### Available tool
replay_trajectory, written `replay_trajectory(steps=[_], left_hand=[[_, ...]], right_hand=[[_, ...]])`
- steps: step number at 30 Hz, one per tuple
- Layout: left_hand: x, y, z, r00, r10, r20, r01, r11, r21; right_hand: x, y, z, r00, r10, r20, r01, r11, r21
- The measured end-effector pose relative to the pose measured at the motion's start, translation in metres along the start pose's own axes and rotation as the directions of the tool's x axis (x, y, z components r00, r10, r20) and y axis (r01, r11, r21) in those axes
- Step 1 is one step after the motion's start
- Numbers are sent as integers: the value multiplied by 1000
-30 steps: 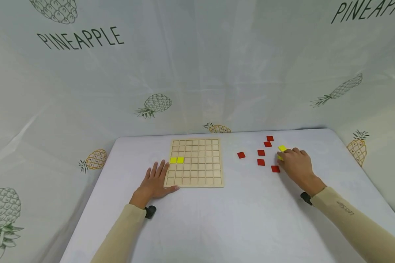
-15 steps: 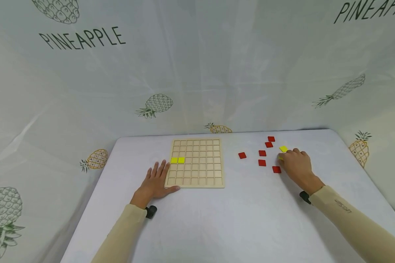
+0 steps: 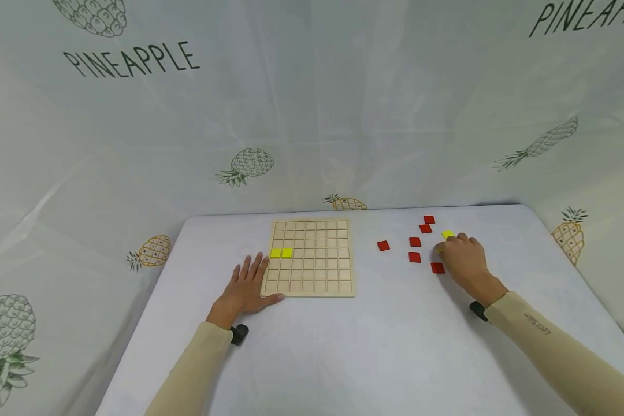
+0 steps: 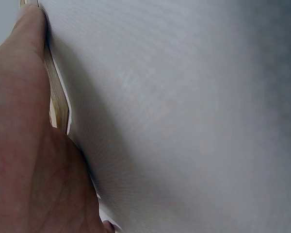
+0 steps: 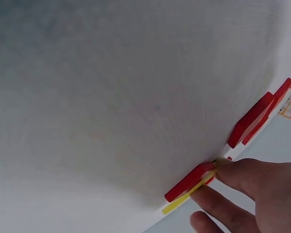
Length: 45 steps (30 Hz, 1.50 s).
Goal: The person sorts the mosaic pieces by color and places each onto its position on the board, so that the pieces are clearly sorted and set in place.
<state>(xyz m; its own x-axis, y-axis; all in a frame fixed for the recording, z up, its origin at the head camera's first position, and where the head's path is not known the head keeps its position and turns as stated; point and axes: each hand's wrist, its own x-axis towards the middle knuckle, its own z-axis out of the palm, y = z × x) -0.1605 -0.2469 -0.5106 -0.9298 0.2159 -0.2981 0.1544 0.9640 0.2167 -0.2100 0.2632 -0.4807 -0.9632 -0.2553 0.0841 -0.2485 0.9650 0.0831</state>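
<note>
My left hand lies flat with spread fingers at the left edge and near-left corner of a square wooden grid board. Two yellow tiles, the first yellow tile and a second yellow tile, sit side by side in the board's leftmost cells of one row. On the right, my right hand pinches a yellow square tile between thumb and finger, mostly hidden in the head view. Just beyond those fingers lies another yellow tile, partly covered. A red tile is close in front of the hand.
Several more red tiles are scattered between board and right hand, among them a lone red tile nearest the board and a red tile near the back edge. A white cloth covers the table; a pineapple-print curtain stands behind it.
My right hand has shifted slightly left, and its fingers now cover more of the loose yellow tile. The left hand and the board stay in place.
</note>
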Motion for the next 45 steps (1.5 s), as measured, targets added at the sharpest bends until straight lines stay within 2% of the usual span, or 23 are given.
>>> replay_trajectory(steps=[4,12,16,19,21,26,28,33,38,45], left_hand=[[0,0,1,1000,4,-15,-4,1000,-11],[-1,1,0,1000,-1,-2,0,1000,-14],[-1,1,0,1000,-2,-5,2,1000,-14],[-1,1,0,1000,-2,-12,2,1000,-9],[-1,1,0,1000,-2,-15,2,1000,-5],[-1,1,0,1000,-4,-15,4,1000,-11],[-2,2,-1,1000,-3,-9,3,1000,-17],[-5,5,-7,1000,3,6,-3,999,-32],[-2,3,-5,1000,-1,12,1,1000,-7],[1,0,-2,1000,-8,7,8,1000,-9]], right_hand=[[1,-3,-2,999,-18,-30,19,999,29],[6,-22,-15,984,-104,-144,119,988,100],[10,-38,-20,965,-150,-214,181,974,134],[16,-53,-22,941,-185,-285,235,960,154],[20,-65,-25,934,-203,-293,256,954,156],[31,-97,-32,944,-226,-240,264,954,143],[36,-109,-33,940,-241,-241,278,951,134],[46,-137,-30,905,-301,-301,346,932,110],[53,-160,-29,872,-360,-332,407,910,84],[65,-187,-27,852,-406,-330,452,889,74]])
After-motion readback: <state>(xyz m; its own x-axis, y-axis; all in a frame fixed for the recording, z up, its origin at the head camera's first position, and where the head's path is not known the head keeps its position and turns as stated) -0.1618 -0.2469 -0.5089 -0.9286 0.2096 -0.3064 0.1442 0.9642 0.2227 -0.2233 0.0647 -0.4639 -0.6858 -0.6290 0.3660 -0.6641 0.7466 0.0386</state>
